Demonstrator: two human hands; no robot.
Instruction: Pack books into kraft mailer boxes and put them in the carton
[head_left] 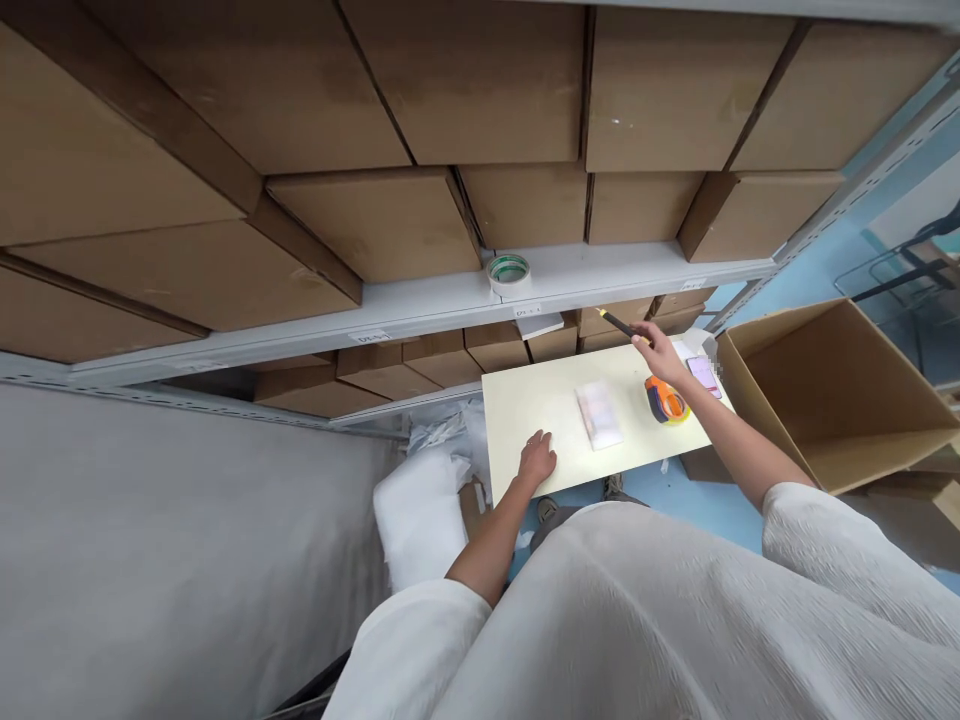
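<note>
My right hand [663,355] is closed around a thin black and yellow pen-like tool [619,324], raised over the far side of a small cream table [525,400]. My left hand [537,459] rests on the table's near edge with its fingers curled loosely and nothing in them. A small white wrapped packet [599,414] lies in the middle of the table. An orange tape dispenser [665,400] sits just under my right wrist, and a phone [703,375] lies beyond it.
A grey metal shelf [420,300] carries stacked brown cardboard boxes [375,225] and a roll of tape [508,270]. An open cardboard box [840,390] stands at the right. White packing material [420,510] lies on the floor to the left of the table.
</note>
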